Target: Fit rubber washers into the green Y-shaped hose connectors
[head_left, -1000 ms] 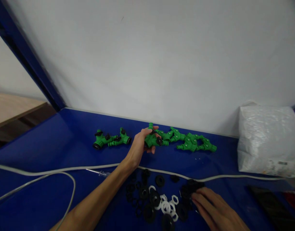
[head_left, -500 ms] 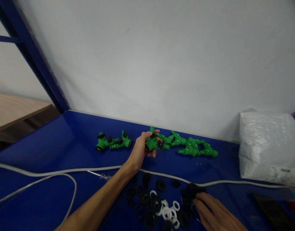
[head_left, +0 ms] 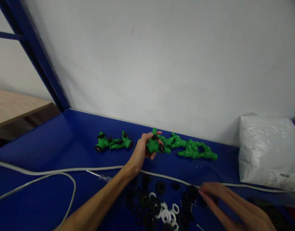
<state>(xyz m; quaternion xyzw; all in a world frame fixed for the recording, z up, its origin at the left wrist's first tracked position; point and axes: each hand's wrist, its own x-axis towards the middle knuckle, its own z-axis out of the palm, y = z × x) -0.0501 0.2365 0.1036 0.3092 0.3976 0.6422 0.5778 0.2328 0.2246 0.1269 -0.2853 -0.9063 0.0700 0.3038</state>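
My left hand (head_left: 140,149) grips a green Y-shaped hose splitter (head_left: 152,147) with black valve levers, holding it above the blue table. Farther back on the right, more green hose splitters (head_left: 189,150) lie together without visible levers. Two splitters with black levers (head_left: 102,142) rest to the left. Thumb and fingertips of my right hand (head_left: 230,200) come together at the edge of a heap of small black parts (head_left: 187,199); blur hides what is pinched. White plastic nuts (head_left: 166,215) and black rings (head_left: 160,187) are scattered between my arms.
A pale cable (head_left: 65,169) runs across the blue table (head_left: 72,138) under my left forearm. A clear-handled screwdriver (head_left: 99,175) lies beside that arm. At the right stands a white plastic-wrapped package (head_left: 267,150); a white wall (head_left: 157,64) rises behind.
My right hand has lifted from lower in the black parts and shifted up and to the right, its fingertips now at the heap's edge. My left hand keeps the splitter almost in place.
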